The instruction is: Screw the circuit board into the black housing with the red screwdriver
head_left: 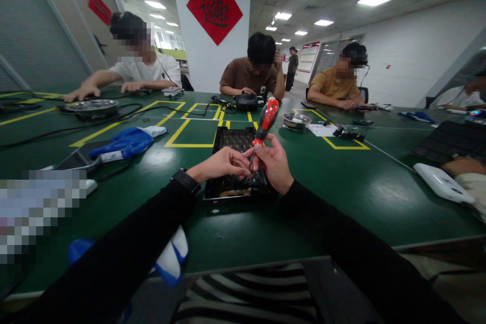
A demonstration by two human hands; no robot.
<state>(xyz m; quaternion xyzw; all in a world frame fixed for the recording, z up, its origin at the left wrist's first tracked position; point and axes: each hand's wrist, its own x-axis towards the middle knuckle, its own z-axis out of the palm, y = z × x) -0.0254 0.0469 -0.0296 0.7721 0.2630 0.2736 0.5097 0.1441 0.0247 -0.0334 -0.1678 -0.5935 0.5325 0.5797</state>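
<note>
A red and black screwdriver (269, 117) stands tilted, handle up, over an open black device casing (232, 136) on the green table. My right hand (278, 163) is closed around the lower part of the screwdriver, where handle meets shaft. Beside the thin shaft, my left hand (220, 164) has its fingertips pinched together low over the casing. Whatever those fingertips hold is hidden. Several dark inner parts show in the casing, with a brownish strip (235, 193) along its near edge. The screwdriver's tip is hard to make out among the fingers.
Blue and white gloves (127, 142) lie to the left, with another (172, 258) under my left forearm. Metal bowls (296, 120) (93, 107) stand farther back. A white device (442, 182) is at right. Black cables (152, 109) cross the left side. Several people sit around the table.
</note>
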